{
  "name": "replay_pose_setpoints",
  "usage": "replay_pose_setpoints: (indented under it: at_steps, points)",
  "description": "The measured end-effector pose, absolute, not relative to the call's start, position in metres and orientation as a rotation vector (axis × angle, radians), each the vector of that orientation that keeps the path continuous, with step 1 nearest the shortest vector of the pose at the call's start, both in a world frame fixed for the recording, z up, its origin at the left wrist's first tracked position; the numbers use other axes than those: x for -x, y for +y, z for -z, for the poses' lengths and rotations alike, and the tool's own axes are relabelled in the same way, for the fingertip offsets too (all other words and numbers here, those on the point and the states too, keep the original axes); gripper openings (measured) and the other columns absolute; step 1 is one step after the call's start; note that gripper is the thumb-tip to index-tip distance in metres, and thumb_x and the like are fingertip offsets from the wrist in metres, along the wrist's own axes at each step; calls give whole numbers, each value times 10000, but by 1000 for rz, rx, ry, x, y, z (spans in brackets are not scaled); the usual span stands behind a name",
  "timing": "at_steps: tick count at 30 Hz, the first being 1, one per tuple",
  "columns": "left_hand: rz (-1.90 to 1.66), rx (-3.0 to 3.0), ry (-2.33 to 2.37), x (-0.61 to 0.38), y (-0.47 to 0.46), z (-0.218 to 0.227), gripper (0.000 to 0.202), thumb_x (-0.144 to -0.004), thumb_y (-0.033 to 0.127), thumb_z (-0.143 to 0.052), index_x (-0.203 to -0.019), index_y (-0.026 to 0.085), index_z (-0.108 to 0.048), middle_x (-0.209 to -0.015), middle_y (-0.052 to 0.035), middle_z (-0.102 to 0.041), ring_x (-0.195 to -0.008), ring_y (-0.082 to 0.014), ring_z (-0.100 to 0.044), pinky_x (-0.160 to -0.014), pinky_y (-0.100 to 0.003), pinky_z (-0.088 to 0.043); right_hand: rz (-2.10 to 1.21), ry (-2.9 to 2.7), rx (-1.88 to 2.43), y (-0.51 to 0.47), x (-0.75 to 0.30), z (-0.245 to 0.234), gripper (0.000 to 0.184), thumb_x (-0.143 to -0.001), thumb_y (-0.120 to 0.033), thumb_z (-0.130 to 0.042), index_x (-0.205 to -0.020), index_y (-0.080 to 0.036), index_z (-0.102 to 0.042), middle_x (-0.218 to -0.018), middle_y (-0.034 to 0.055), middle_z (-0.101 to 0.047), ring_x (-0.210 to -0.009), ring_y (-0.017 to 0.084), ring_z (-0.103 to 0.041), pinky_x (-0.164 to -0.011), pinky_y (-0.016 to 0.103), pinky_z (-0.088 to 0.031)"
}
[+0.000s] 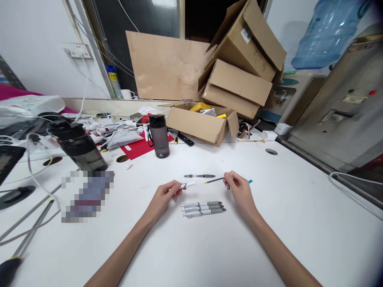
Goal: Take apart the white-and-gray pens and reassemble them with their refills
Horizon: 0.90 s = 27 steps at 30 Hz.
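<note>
In the middle of the white table, my left hand (169, 192) is closed, pinching a white pen barrel (189, 184) that points right. Opposite it, the closed fingers of my right hand (237, 187) grip a pen refill (214, 180), dark with a yellowish section. The refill's pale left end lies close to the barrel's opening; whether they touch is unclear. A small blue piece (250, 181) shows beyond my right hand, mostly hidden. Behind the refill lies a dark pen (199, 175). Nearer me, several grey-and-white click pens (205, 209) rest side by side.
A dark water bottle (159, 137) stands behind, near an open cardboard box (197, 124). Left are another bottle (78, 147), a blurred-out object (89, 197), cables and a screwdriver (32, 231). A water dispenser (302, 87) stands at the right.
</note>
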<state>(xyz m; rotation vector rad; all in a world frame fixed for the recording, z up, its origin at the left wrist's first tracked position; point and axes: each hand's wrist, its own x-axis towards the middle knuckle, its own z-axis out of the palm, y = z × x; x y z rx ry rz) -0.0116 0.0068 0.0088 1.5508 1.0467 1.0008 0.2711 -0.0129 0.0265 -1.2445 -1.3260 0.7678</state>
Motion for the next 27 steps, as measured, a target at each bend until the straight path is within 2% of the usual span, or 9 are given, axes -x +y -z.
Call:
replay_pose_setpoints:
  at_steps: [6,11,15,27]
  points:
    - [-996,-1558,1052,12,6,-10,408,-977,529,-557,-847,179,-722,-782,-20,-625,-728,-170,-499,-712,-269,-400,-746,-1295,1252,-14,-270,-28,455,-954,-553,-590,-659,-208,-553,-689,2,-526,-655,161,-444,-645,296,-373]
    - [-996,-1553,1048,12,6,-10,392,-976,517,-558,-867,176,-719,-794,-21,-625,-732,-171,-493,-710,-267,-396,-771,-1333,1227,-16,-275,-29,294,-938,-501,-636,-870,-217,-670,-832,11,-612,-712,163,-513,-699,293,-412]
    - [-1015,-1525,1041,12,7,-10,393,-976,519,-563,-862,175,-716,-782,-14,-605,-725,-163,-490,-707,-261,-392,-778,-1379,1223,-16,-274,-28,255,-923,-470,-655,-981,-225,-697,-1009,37,-666,-770,175,-559,-743,307,-434]
    - [-989,-1556,1051,10,4,-13,369,-969,509,-578,-863,187,-726,-769,-3,-616,-704,-149,-496,-690,-250,-404,-744,-1452,1262,-21,-270,-30,264,-946,-465,-615,-929,-213,-690,-980,47,-695,-800,195,-565,-755,321,-418]
